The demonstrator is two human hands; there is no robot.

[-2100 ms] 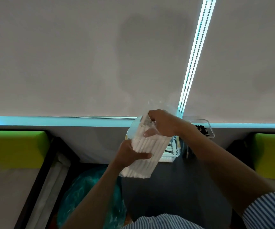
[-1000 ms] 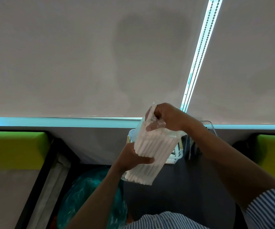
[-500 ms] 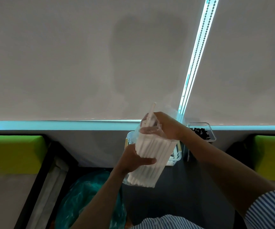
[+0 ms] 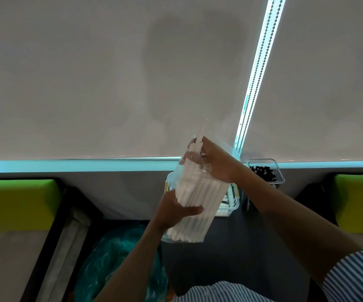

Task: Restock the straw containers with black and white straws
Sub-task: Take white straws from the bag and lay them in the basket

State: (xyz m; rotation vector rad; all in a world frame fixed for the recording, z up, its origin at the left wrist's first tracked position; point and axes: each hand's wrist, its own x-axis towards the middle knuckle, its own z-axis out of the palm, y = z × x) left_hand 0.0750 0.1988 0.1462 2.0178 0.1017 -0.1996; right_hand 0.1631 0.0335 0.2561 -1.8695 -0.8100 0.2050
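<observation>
My left hand (image 4: 174, 211) grips a clear plastic bag of white straws (image 4: 198, 203) around its middle, tilted above the dark table. My right hand (image 4: 216, 162) is at the bag's open top and pinches one white straw (image 4: 202, 132), which sticks up out of the bag. Behind the bag stands a white container (image 4: 232, 203) holding white straws, mostly hidden. To its right a clear container (image 4: 265, 171) holds black straws.
A teal plastic bag (image 4: 119, 258) lies at the lower left beside my left forearm. Green cushions (image 4: 17, 203) flank the table on both sides. A grey roller blind with a bead chain (image 4: 256, 70) fills the upper view.
My right hand has drawn a single white straw upward out of the bag's top. My left hand keeps the bag in about the same place.
</observation>
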